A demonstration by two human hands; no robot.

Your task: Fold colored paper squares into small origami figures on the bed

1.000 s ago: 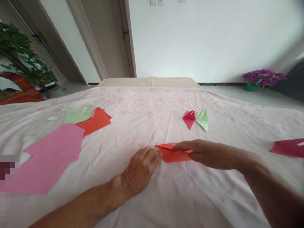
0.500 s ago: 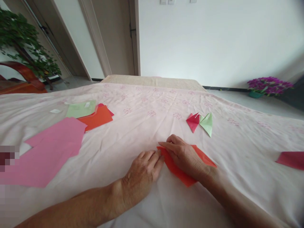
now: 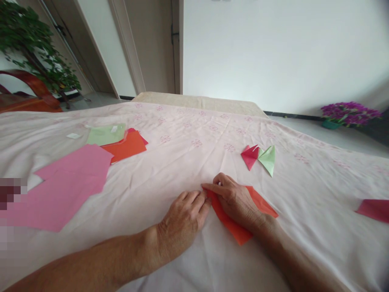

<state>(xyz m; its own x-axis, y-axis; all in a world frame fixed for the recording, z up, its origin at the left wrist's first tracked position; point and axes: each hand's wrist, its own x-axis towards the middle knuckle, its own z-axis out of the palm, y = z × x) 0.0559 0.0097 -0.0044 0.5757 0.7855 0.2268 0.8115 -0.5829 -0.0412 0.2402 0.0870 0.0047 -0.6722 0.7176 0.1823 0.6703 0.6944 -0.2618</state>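
A folded sheet of orange paper lies aslant on the pale tablecloth in front of me. My right hand rests on top of it, index finger stretched toward its left corner and the other fingers curled, hiding the middle of the sheet. At that same corner my left hand has its fingers drawn together on the paper's edge; the fingertips are partly hidden. Beyond my right hand, a small folded red paper piece sits beside a folded light green paper piece.
Pink paper sheets lie at the left, near orange sheets and a light green pack. A dark pink paper is at the right edge. The pale flowered tablecloth has wrinkles.
The orange paper has been turned from lying crosswise to slanting toward the lower right. My right hand has swung round onto its top, and the left stays at the corner. The view has shifted slightly.
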